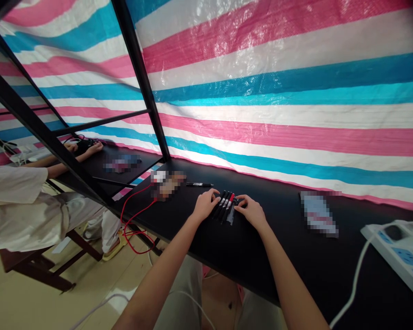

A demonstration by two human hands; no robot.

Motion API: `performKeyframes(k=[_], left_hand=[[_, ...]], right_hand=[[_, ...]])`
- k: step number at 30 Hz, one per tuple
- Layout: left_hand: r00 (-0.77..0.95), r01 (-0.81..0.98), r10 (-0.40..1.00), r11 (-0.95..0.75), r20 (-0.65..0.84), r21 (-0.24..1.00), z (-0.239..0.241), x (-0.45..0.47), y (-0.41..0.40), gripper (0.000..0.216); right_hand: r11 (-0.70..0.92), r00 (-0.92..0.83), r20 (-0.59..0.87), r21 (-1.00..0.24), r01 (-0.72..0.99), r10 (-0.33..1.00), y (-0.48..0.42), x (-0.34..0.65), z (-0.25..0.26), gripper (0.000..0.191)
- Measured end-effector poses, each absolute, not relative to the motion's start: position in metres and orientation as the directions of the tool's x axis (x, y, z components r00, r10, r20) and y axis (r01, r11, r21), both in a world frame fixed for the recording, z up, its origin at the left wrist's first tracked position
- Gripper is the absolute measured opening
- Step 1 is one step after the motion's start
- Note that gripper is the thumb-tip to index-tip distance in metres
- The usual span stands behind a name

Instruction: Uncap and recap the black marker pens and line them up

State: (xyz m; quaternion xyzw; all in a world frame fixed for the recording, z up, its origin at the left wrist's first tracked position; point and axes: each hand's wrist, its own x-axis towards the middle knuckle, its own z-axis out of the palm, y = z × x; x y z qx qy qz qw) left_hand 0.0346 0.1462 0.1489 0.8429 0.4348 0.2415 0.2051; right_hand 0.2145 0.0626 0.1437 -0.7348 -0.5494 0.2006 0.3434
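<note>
A clear pack of several marker pens [225, 205], black with one red-capped, lies on the black table [289, 256]. My left hand [204, 205] rests on the pack's left edge with fingers curled over it. My right hand [250, 211] presses on the pack's right edge, fingers bent. A single black pen [199, 184] lies on the table just beyond my left hand, apart from both hands.
A white power strip [402, 250] with its cable sits at the right edge. A red wire [134, 215] hangs off the table's left end. A black frame post [141, 78] rises behind. Another person in white [30, 206] sits at the left, hands on a neighbouring table.
</note>
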Motion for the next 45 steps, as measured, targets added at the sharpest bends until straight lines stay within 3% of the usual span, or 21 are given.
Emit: performKeyframes(k=[25, 31, 36, 42, 45], left_hand=[[0.517, 0.582, 0.815, -0.558, 0.26, 0.591, 0.147, 0.04, 0.15, 0.018], [0.349, 0.775, 0.868, -0.48, 0.354, 0.412, 0.146, 0.036, 0.151, 0.017], [0.255, 0.897, 0.827, -0.396, 0.501, 0.197, 0.134, 0.026, 0.157, 0.034], [0.246, 0.939, 0.835, -0.331, 0.493, 0.092, 0.128, 0.02, 0.162, 0.041], [0.245, 0.949, 0.815, -0.312, 0.525, 0.04, 0.133, 0.021, 0.159, 0.034]], right_hand=[[-0.165, 0.277, 0.058, -0.679, 0.716, 0.959, 0.061, 0.212, 0.15, 0.03], [-0.167, 0.29, 0.077, -0.667, 0.727, 0.954, 0.061, 0.211, 0.15, 0.024], [-0.167, 0.304, 0.095, -0.665, 0.727, 0.948, 0.061, 0.212, 0.147, 0.023], [-0.14, 0.296, 0.107, -0.699, 0.701, 0.949, 0.062, 0.214, 0.144, 0.022], [-0.128, 0.29, 0.116, -0.701, 0.701, 0.95, 0.061, 0.214, 0.145, 0.022]])
